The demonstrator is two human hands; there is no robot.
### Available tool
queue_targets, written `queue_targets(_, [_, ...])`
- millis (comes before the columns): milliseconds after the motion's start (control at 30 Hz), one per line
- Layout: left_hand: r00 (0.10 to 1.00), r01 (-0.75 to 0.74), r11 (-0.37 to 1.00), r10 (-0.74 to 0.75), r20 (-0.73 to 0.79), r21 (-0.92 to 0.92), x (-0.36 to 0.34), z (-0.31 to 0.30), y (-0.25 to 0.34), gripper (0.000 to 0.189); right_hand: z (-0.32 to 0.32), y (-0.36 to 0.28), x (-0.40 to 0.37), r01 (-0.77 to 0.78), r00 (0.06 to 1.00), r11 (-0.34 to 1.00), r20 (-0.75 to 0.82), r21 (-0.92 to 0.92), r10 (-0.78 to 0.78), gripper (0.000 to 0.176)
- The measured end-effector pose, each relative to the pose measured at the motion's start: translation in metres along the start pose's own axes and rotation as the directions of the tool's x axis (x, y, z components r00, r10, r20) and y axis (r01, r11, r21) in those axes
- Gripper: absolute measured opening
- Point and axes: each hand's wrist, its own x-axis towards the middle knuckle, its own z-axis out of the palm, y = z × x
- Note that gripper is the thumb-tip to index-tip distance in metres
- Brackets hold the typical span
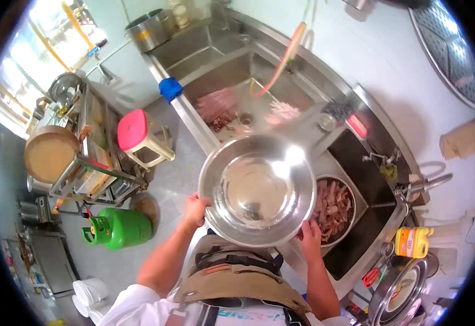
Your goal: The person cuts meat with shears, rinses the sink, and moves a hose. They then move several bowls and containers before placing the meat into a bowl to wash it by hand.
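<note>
A wide steel basin [256, 190] is held up in front of my body, its inside wet and shiny. My left hand [196, 209] grips its rim on the left, thumb over the edge. On the lower right, the fingers of my right hand [310, 233] are closed on the same rim. Behind the basin, the sink [237, 87] holds a reddish heap of meat [217, 108] and a paler pile of meat [282, 112]. Partly hidden by the basin, a round pot of meat pieces [332, 212] stands in the dark right-hand sink [366, 239].
A pink and green hose [292, 51] hangs into the sink. A blue cloth [170, 88] lies over the sink's edge. On the left stand a pink-topped stool [133, 130], a green gas cylinder [120, 228] and a metal rack [93, 157]. A yellow jug [413, 242] is at the right.
</note>
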Motion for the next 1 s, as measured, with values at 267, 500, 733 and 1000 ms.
queue_targets(267, [0.987,-0.155,0.988,0.155,-0.031,0.020,0.095,-0.110,0.032,0.012,0.092,0.007,-0.002,-0.018,0.973,0.996,-0.229,-0.085,-0.002,0.030])
queue_targets(500, [0.958,-0.266,0.950,0.243,-0.149,-0.161,0.175,-0.223,0.119,0.021,0.136,0.050,-0.023,-0.199,0.955,0.955,-0.262,-0.218,0.139,0.026])
queue_targets(733, [0.917,-0.271,0.955,0.218,-0.333,-0.122,0.201,-0.242,0.134,0.015,0.140,0.057,-0.017,-0.132,0.970,0.919,-0.240,-0.371,0.043,0.019])
queue_targets(1000, [0.938,-0.216,0.908,0.090,-0.335,-0.359,0.214,-0.229,0.106,0.007,0.139,0.022,0.053,-0.041,0.958,0.935,-0.280,-0.352,-0.063,0.017])
